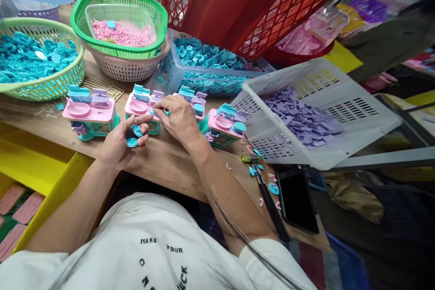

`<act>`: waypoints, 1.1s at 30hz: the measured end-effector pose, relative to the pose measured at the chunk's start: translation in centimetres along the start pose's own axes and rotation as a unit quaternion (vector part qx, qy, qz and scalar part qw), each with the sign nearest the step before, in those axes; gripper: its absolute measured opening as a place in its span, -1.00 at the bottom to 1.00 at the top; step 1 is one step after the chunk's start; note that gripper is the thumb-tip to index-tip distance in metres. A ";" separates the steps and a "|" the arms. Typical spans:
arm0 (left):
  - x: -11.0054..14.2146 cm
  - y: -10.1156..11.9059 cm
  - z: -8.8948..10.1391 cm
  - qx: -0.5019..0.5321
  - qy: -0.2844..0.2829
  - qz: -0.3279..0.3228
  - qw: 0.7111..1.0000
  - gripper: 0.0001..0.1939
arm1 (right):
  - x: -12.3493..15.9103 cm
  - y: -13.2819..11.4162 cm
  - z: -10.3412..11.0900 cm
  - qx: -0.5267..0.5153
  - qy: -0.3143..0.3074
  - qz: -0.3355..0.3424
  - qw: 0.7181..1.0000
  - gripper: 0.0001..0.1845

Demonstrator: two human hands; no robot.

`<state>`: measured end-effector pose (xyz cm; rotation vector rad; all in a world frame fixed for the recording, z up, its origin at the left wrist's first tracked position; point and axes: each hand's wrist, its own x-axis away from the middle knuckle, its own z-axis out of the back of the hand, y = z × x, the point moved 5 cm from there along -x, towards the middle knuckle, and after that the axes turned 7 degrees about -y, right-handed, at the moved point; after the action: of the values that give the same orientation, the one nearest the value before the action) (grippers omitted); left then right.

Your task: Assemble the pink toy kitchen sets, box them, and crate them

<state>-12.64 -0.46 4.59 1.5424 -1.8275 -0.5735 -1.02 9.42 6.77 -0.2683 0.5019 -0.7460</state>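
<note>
My left hand (117, 142) is curled palm up around blue round plastic pieces (132, 142), at least two of which show near the fingers. Its fingertips reach toward a pink and teal toy kitchen counter (138, 107). Over the right side of that counter, my right hand (180, 118) pinches a small blue round piece, mostly hidden by the fingers. Another toy counter (89, 113) stands to the left. Behind my right hand is a partly covered toy counter (199, 108), and one more toy counter (224, 123) stands to its right with a blue disc on top.
Behind the counters stand a yellow-green basket (79, 65) of blue parts, a green basket (76, 18) and a clear bin (180, 77). A red crate (217, 0) leans above. At right are a tilted white crate (367, 122) of purple parts, a hammer (268, 195) and a phone (296, 197).
</note>
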 end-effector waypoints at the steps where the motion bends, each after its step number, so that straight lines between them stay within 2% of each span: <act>1: -0.1 0.0 -0.2 0.014 0.003 0.012 1.000 -0.72 | -0.2 -0.1 0.1 0.017 -0.011 -0.005 1.000 -0.83; 4: 0.0 0.1 -0.7 0.046 0.024 0.041 0.998 -0.63 | -0.7 -0.2 0.2 0.040 -0.022 -0.014 0.999 -0.82; 7: 0.5 0.0 -1.1 0.080 0.061 0.063 0.993 -0.58 | -0.2 -0.4 0.3 0.034 0.006 -0.015 0.999 -0.83; 11: 1.4 -1.0 -0.8 0.117 0.133 0.055 0.983 -0.58 | 3.3 -1.9 0.7 -0.009 0.078 0.013 0.997 -0.79; 13: 1.5 -2.1 -0.7 0.126 0.147 0.055 0.980 -0.59 | 5.6 -3.3 0.3 -0.035 0.055 0.059 0.996 -0.74; 16: 1.1 -3.8 -1.0 0.151 0.146 0.073 0.975 -0.58 | 8.1 -4.5 -0.8 -0.034 -0.001 0.096 0.995 -0.79; 18: 0.7 -4.6 -1.3 0.165 0.139 0.077 0.974 -0.56 | 8.7 -4.0 -1.0 -0.028 0.006 0.078 0.996 -0.82; 24: -0.3 -5.5 -1.9 0.121 0.093 0.068 0.986 -0.62 | 8.2 -1.3 -0.6 -0.066 0.014 0.024 0.997 -0.85; 31: -0.6 -6.8 -1.2 0.038 0.028 0.077 0.996 -0.88 | 8.0 -0.2 -0.8 -0.060 -0.057 -0.036 0.996 -0.88; 33: -0.7 -6.7 -1.0 0.016 0.018 0.083 0.996 -0.83 | 7.7 -0.1 -0.8 -0.071 -0.077 -0.039 0.994 -0.86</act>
<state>-7.30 -1.04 0.39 1.3946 -1.9229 -0.4370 3.37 3.90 3.52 -0.4774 0.4013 -0.7596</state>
